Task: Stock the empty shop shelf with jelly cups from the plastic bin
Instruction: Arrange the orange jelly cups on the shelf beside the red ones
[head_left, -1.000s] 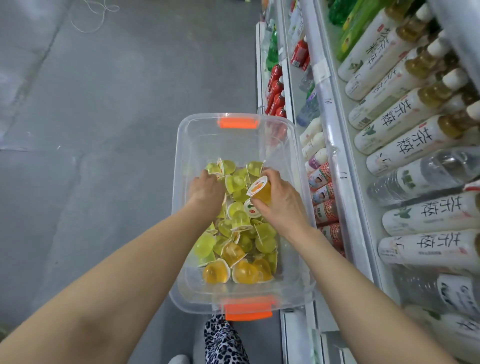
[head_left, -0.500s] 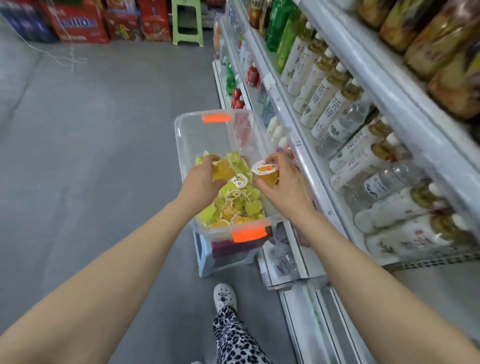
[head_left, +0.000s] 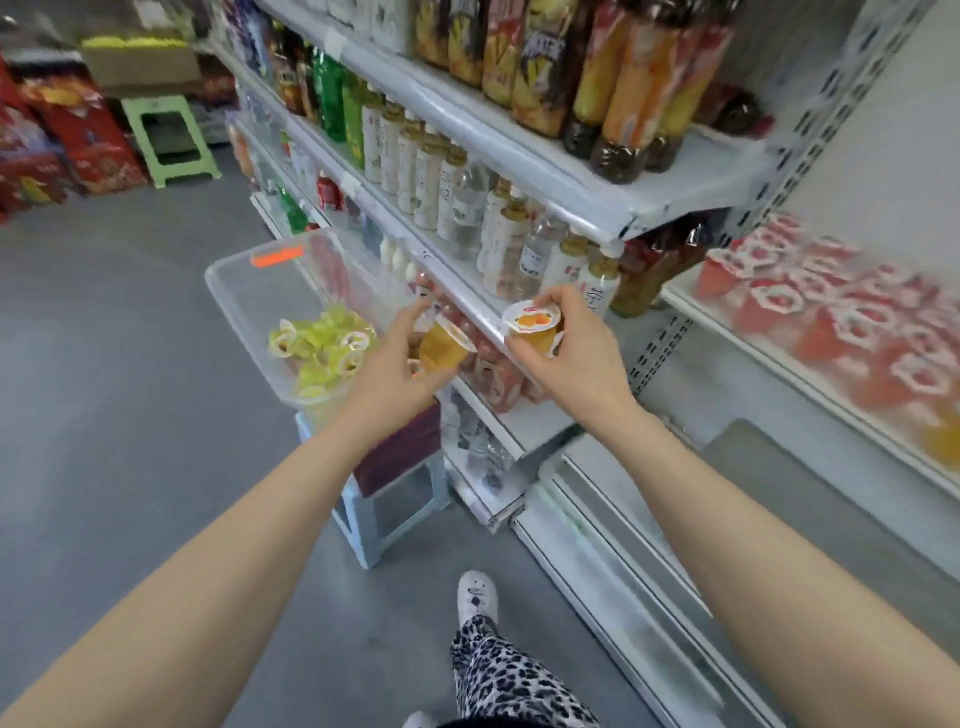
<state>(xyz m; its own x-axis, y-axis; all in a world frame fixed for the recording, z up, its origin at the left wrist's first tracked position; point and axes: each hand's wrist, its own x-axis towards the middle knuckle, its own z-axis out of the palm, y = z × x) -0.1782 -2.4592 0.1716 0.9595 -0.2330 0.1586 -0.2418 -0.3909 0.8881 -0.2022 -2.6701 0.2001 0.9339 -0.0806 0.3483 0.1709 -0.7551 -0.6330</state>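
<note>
Right grip (head_left: 571, 364): orange jelly cup (head_left: 535, 335)

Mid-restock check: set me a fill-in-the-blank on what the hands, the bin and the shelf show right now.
1. The left hand holds a tilted cup and the right hand an upright cup, so ___ cups are in hand.
2. The loose cups in the plastic bin look mostly ___.
3. The plastic bin stands on a pale blue ___.
4. The shelved cups on the right-hand shelf are ___.
Missing words: two; green; stool; red.
</note>
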